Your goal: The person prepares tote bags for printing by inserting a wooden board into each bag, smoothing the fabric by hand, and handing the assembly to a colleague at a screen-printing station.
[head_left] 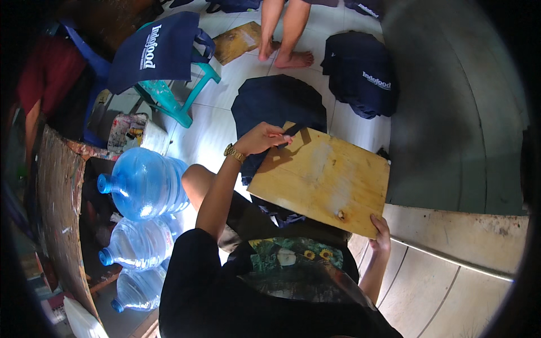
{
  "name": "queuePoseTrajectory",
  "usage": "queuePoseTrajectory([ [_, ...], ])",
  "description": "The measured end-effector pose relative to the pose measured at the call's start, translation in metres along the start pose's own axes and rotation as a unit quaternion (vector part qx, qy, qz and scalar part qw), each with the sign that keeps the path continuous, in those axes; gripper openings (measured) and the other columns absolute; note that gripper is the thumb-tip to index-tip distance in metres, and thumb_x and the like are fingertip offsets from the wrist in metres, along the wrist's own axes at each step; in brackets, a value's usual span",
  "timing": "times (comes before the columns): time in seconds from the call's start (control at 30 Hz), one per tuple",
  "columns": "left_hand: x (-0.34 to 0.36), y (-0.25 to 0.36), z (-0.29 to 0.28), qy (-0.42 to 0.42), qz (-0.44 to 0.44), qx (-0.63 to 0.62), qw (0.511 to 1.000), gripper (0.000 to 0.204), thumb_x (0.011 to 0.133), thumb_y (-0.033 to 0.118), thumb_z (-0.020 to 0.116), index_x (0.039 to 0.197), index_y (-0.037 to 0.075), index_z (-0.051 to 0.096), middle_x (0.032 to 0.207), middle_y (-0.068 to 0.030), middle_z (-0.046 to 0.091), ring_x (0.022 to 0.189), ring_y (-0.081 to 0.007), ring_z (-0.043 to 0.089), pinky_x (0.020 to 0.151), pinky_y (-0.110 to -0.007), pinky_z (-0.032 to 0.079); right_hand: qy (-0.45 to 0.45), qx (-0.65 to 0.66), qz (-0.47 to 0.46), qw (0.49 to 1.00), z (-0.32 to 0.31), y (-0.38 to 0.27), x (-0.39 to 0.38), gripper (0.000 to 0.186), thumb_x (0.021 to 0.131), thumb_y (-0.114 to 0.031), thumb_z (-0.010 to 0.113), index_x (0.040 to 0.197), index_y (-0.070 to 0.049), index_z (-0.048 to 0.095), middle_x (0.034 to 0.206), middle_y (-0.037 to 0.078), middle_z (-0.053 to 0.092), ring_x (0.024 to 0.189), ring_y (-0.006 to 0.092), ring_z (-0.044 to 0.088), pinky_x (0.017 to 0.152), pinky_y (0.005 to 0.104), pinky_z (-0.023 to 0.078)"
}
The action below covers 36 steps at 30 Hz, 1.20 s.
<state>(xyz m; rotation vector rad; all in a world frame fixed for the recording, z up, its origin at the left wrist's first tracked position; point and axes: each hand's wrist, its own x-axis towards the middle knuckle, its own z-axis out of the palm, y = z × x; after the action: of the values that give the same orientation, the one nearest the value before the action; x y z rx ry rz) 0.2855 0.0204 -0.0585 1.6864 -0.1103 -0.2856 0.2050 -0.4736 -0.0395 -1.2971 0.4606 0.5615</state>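
A flat, yellowish wooden board (329,177) lies tilted above my lap. My right hand (380,234) is closed on its lower right corner, with the thumb on top. At the board's upper left, my left hand (260,138) pinches a short dark strip (291,134) between thumb and fingers. That strip lies over the board and casts a shadow on it; whether it is a bag strap I cannot make out. Dark navy cloth (279,101) lies beyond the board and partly under it.
On the left stand several large water bottles (149,183) beside a worn wooden cabinet (62,208). A navy bag covers a green plastic stool (180,110). More navy bags (360,73) are stacked at the right, near a grey panel (456,112). Another person's bare feet (294,59) are ahead.
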Motion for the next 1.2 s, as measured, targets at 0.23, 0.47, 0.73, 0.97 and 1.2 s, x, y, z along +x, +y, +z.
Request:
queuePoseTrajectory([
  [0.23,-0.007,-0.020,-0.011,0.220,-0.061,-0.169,0.959,0.028,0.097,0.032,0.057,0.108,0.008,0.068,0.093,0.0009,0.070,0.092,-0.0067,0.062,0.073,-0.022,0.045,-0.034,0.028,-0.032,0.999,0.006,-0.005,-0.031,0.046,0.085,-0.017,0.065,0.122,0.009,0.053,0.114,0.017,0.064,0.103,0.0233,0.064,0.088,0.0312,0.052],
  [0.47,-0.008,-0.017,-0.010,0.077,-0.019,-0.116,0.990,0.028,0.097,0.028,0.057,0.105,0.004,0.069,0.095,-0.0014,0.070,0.090,-0.0075,0.063,0.075,-0.021,0.045,-0.055,-0.034,0.005,0.998,-0.005,0.005,0.014,0.038,0.091,-0.017,0.061,0.120,0.007,0.055,0.112,0.014,0.065,0.099,0.0190,0.065,0.085,0.0289,0.052],
  [0.73,-0.029,-0.106,-0.009,0.384,-0.248,0.156,0.875,0.045,0.087,0.032,0.062,0.111,-0.007,0.062,0.100,-0.0170,0.068,0.094,-0.0234,0.066,0.083,-0.031,0.052,-0.108,-0.022,0.001,0.994,0.036,0.026,0.047,0.042,0.093,-0.019,0.061,0.125,0.006,0.053,0.119,0.013,0.063,0.108,0.0197,0.062,0.093,0.0312,0.048],
  [0.97,-0.045,-0.165,0.011,0.335,-0.401,-0.045,0.852,0.025,0.083,0.022,0.073,0.077,0.001,0.062,0.074,-0.0099,0.066,0.060,-0.0191,0.065,0.053,-0.031,0.056,-0.107,-0.035,-0.015,0.994,0.034,0.027,0.044,0.037,0.094,-0.017,0.058,0.122,0.006,0.054,0.115,0.012,0.065,0.102,0.0193,0.065,0.087,0.0296,0.051],
  [1.2,-0.045,-0.179,0.016,0.372,-0.301,-0.210,0.853,0.022,0.087,0.013,0.070,0.081,0.007,0.049,0.064,-0.0037,0.054,0.053,-0.0167,0.058,0.055,-0.034,0.059,-0.027,0.028,-0.050,0.998,0.051,0.013,0.038,0.036,0.094,-0.019,0.059,0.122,0.004,0.053,0.118,0.012,0.063,0.105,0.0189,0.063,0.088,0.0300,0.050],
])
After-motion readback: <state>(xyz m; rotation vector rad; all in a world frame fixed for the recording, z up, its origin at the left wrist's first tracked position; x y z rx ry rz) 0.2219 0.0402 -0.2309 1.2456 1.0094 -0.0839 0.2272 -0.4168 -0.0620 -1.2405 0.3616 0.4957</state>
